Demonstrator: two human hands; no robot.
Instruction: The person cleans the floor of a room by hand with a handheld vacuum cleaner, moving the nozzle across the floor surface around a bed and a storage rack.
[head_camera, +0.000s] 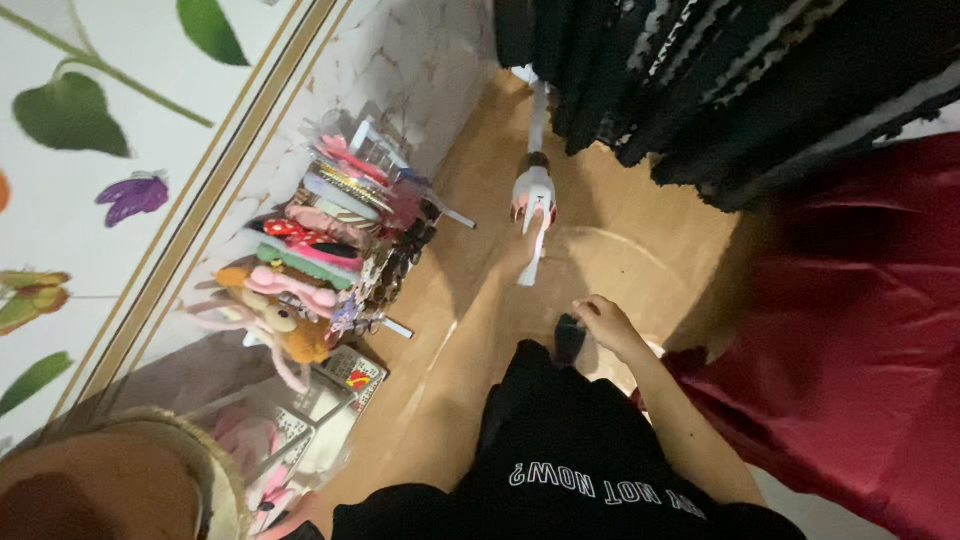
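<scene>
A: What is the right hand (603, 322) on?

B: A small dark thing (570, 337) just left of it, low over the wooden floor (640, 235). The fingers (588, 310) are curled toward it and seem to pinch its top edge, though it is too dark and blurred to say what it is or how firm the hold is.

A: Where does it sit against the body?

B: Right above the hem of the black garment (570, 450) the person wears, so the arm hangs bent at the side with the dark thing at the fingertips, between hand and garment.

A: And the left hand?

B: Out of the picture; I cannot tell what its fingers do.

A: What lies farther out?

B: Beyond the hand, a white hanger-like piece (534, 200) with pink tips dangles from the rack of dark clothes (720, 70) at the far right, probably left hanging low after a garment slipped. At the right, near, red cloth (860, 320) drapes down to the floor.

A: And on the left?

B: A wire stand of headbands (320, 240), packed in a row against the marble-look wall (400, 70), likely stacked so for display. A plush one with long ears (275, 320) is nearest. Below it are packets in a bin (340, 385), and a straw hat brim (170, 450) at the near left corner.
</scene>
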